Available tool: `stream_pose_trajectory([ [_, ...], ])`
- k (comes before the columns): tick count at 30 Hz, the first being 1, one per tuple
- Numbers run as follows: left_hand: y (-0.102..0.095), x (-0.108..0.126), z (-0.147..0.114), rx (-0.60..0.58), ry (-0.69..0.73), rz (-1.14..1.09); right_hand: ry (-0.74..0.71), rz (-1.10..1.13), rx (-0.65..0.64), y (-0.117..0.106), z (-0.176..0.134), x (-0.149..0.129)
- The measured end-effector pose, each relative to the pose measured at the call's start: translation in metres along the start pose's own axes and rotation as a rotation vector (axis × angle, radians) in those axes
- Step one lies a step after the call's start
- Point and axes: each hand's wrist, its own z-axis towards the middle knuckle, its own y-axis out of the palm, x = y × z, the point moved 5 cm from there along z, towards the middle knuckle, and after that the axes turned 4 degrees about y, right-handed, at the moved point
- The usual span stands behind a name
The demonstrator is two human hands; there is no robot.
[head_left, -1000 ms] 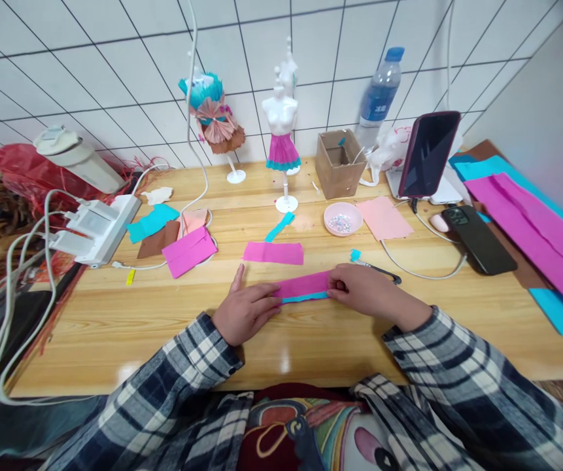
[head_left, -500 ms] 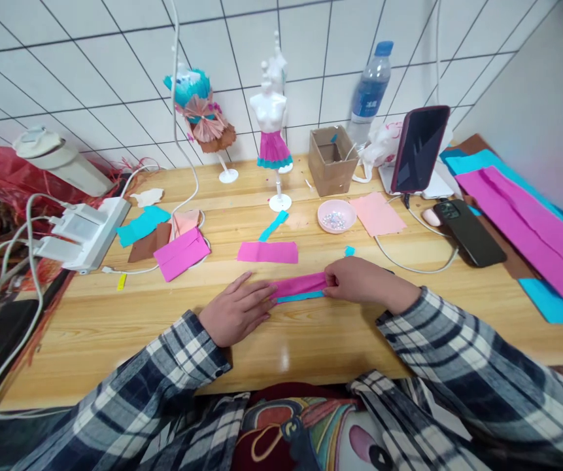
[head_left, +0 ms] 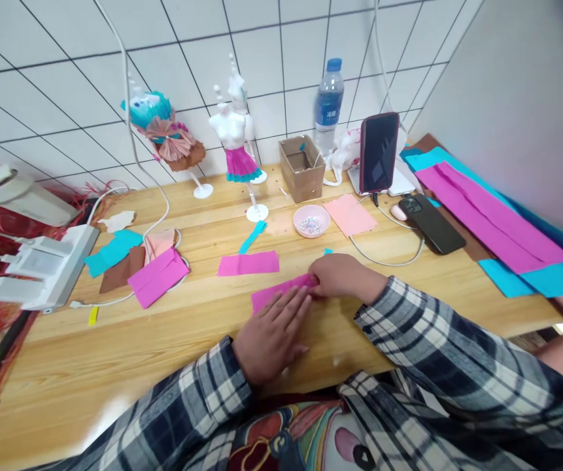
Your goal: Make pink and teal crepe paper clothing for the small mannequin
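A magenta crepe paper strip (head_left: 270,297) lies on the wooden table (head_left: 163,340) in front of me. Flat across its near side rests my left hand (head_left: 272,335), fingers stretched out and pressing on the paper. My right hand (head_left: 341,280) pinches the strip's right end, its fingertips partly hidden. The strip's blue lower edge is covered by my left hand. Just beyond lies a second magenta strip (head_left: 248,263), with a narrow blue scrap (head_left: 252,237) behind it. A small blue piece (head_left: 329,251) shows past my right hand.
Two doll stands, one with a magenta skirt (head_left: 242,163), are at the back beside a cardboard box (head_left: 303,171). A pink bowl (head_left: 312,222) holds shiny bits. Phones, including a black one (head_left: 433,226), and paper sheets (head_left: 492,216) are right; a power strip (head_left: 60,275) is left.
My left hand has slid right along the strip and now covers its blue edge. My right hand keeps its pinch on the right end. The camera view has turned to the right.
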Motion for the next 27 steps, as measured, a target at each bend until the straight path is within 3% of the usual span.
stream_pose_trajectory([
  [4,0.021,-0.011,-0.001,-0.104,-0.052,-0.020,-0.022,0.024,0.028,0.004,-0.006,0.008],
  [15,0.020,-0.012,-0.006,-0.102,-0.086,-0.037,0.009,0.072,0.130,0.005,-0.025,0.021],
  [21,0.022,-0.016,-0.008,-0.081,-0.111,-0.106,-0.118,0.213,0.325,0.006,-0.036,0.001],
  [27,0.024,-0.015,-0.009,-0.109,-0.131,-0.083,-0.190,0.206,0.311,0.021,-0.030,-0.010],
])
